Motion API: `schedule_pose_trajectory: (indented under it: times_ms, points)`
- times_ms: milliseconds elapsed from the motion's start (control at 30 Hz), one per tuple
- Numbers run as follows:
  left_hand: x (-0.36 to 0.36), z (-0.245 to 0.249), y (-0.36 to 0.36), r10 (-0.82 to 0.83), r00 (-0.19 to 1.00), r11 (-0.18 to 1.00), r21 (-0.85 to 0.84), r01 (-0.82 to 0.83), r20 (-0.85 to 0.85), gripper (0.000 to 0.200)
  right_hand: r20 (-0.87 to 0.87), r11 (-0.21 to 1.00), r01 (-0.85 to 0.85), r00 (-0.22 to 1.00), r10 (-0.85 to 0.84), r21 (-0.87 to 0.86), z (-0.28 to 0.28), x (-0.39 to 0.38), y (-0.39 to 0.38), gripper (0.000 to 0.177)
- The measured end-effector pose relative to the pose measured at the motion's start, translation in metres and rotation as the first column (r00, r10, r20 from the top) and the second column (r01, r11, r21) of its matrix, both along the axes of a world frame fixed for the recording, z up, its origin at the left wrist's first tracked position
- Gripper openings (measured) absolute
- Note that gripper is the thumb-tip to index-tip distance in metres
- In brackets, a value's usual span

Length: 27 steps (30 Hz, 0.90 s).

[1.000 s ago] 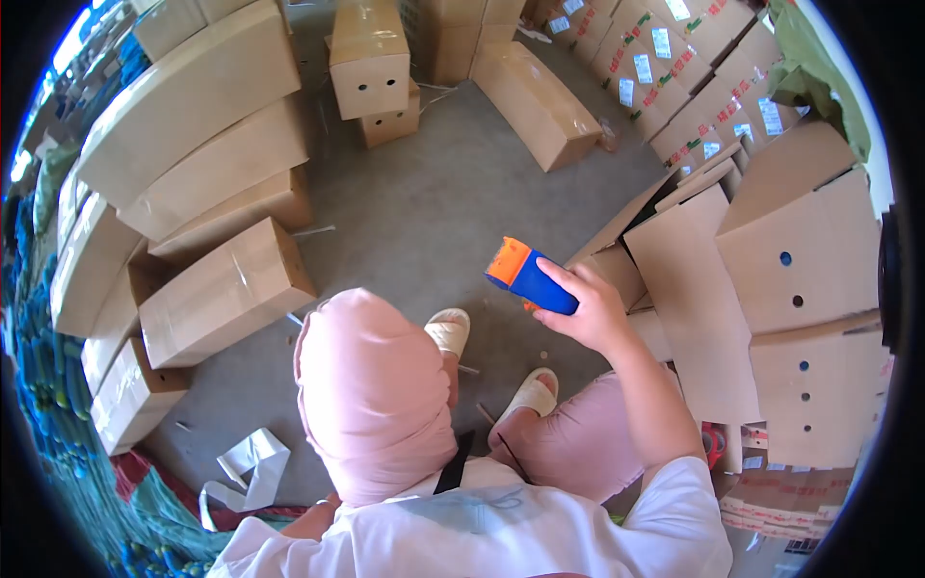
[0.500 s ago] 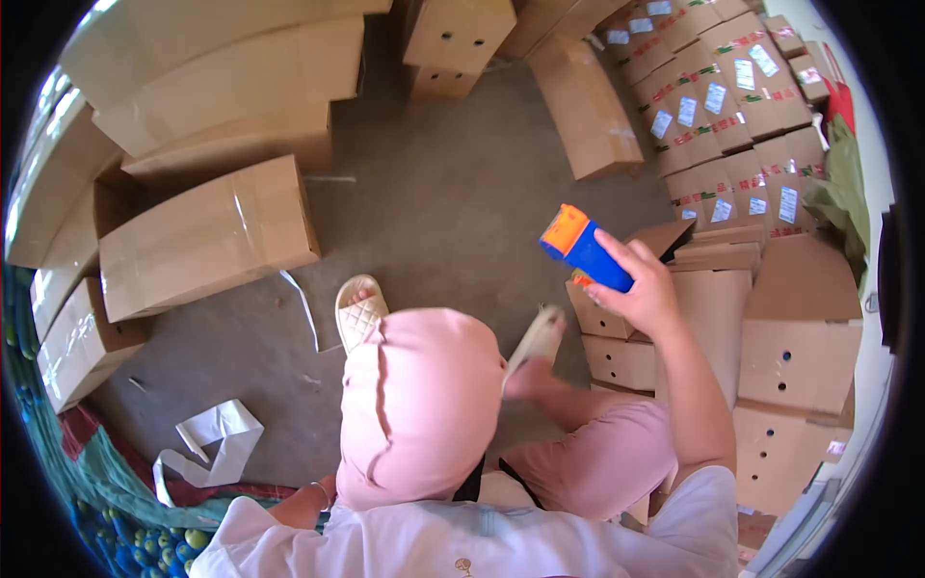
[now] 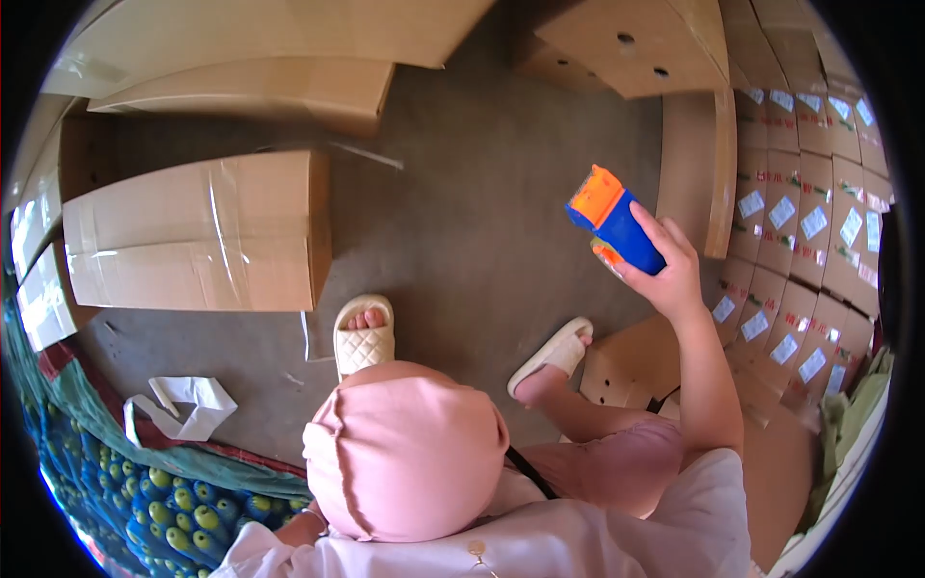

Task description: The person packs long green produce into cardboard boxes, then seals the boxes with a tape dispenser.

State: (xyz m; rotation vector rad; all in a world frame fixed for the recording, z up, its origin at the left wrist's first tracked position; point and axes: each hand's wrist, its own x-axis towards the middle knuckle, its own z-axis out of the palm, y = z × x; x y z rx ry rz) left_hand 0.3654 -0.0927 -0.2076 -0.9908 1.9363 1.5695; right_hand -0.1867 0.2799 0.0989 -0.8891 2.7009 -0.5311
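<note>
My right hand is wrapped round a blue handheld tool with an orange head, and its exact kind is not clear. The tool is held in the air above the floor, its orange end pointing up and left. At lower left, beside my bent pink-trousered knee, only the wrist of my left arm shows. The fingers of that hand are hidden behind the leg.
A long taped carton lies at left. Labelled cartons are stacked at right, and a box with holes stands ahead. Green fruit in blue wrapping fills the lower left. A white strip lies on the floor.
My view has turned right, so the labelled stack and the boxes ahead sit differently in the picture. My right hand still grips the tool, slightly further right in view.
</note>
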Motion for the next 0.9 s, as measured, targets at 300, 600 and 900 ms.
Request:
schedule_pose_trajectory:
  times_ms: [300, 600, 900]
  points:
    - [-0.006, 0.015, 0.038, 0.218, 0.973, 0.976, -0.007, -0.219, -0.074, 0.027, -0.067, 0.976, -0.101, 0.991, 0.116, 0.194, 0.055, -0.018, -0.006, 0.071]
    - [-0.142, 0.036, -0.005, 0.103, 0.898, 0.971, -0.152, -0.184, -0.427, 0.026, -0.172, 0.99, 0.133, 0.975, -0.138, -0.041, 0.086, 0.023, 0.096, 0.082]
    - [-0.228, 0.148, -0.039, -0.042, 0.824, 0.901, -0.378, -0.213, -0.565, 0.026, 0.719, 0.421, 0.64, 0.694, 0.044, -0.643, 0.119, -0.024, 0.149, 0.046]
